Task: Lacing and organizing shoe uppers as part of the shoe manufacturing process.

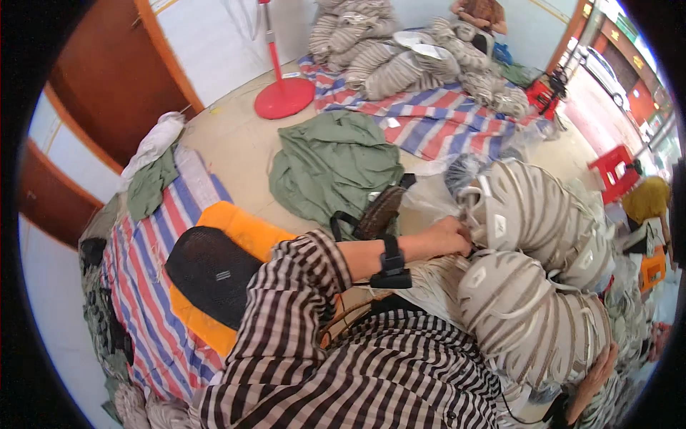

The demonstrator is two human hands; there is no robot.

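Two thick stacks of nested beige fabric pieces with brown bands and pale cords lie at my right side, a far stack (532, 214) and a near stack (536, 314). My left hand (449, 237) reaches across to the left ends of the stacks. Its fingers are curled closed there, and what they hold is hidden. My right hand (599, 375) lies flat along the right end of the near stack, fingers stretched out and touching it. A bunch of loose white cords (432, 289) hangs below my left wrist.
Green cloth (336, 168) and a dark shoe (381, 212) lie on the floor ahead. An orange chair (214, 336) with a black mesh back stands at left. More stacks (404, 68) rest on a striped sheet (450, 132), near a seated person (482, 14), a red stand base (284, 98) and a red stool (613, 174).
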